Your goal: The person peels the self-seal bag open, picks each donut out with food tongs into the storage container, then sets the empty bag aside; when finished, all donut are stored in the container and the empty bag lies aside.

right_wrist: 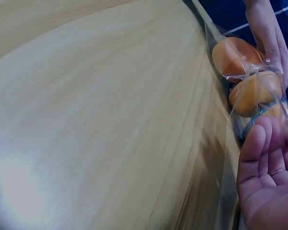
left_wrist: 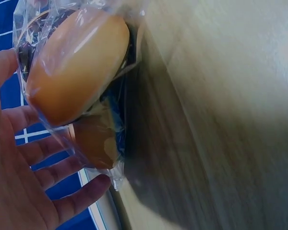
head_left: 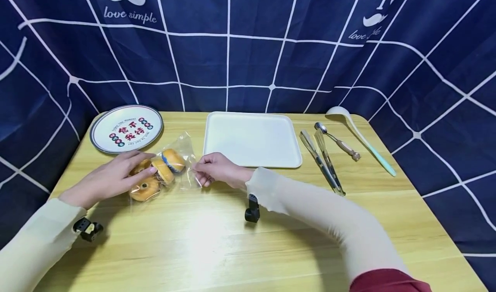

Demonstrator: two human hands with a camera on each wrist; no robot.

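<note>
A clear plastic bag (head_left: 187,156) with several bread rolls (head_left: 164,171) in it lies on the left half of the table. One roll has a ring shape (head_left: 145,189), and another shows a blue band (head_left: 173,160). My left hand (head_left: 114,173) rests on the bag's left side with fingers spread and relaxed; in the left wrist view its fingers (left_wrist: 86,194) lie along the plastic. At the bag's right end, my right hand (head_left: 217,170) pinches the plastic edge between thumb and curled fingers. The right wrist view shows this hand (right_wrist: 271,177) close beside the rolls (right_wrist: 257,93).
A round printed plate (head_left: 128,143) is at the back left. Behind the right hand lies a white rectangular tray (head_left: 252,139). Metal tongs (head_left: 321,160), a small spoon (head_left: 339,142) and a ladle with a mint handle (head_left: 364,141) lie at the right. A dark blue curtain (head_left: 248,63) surrounds the table.
</note>
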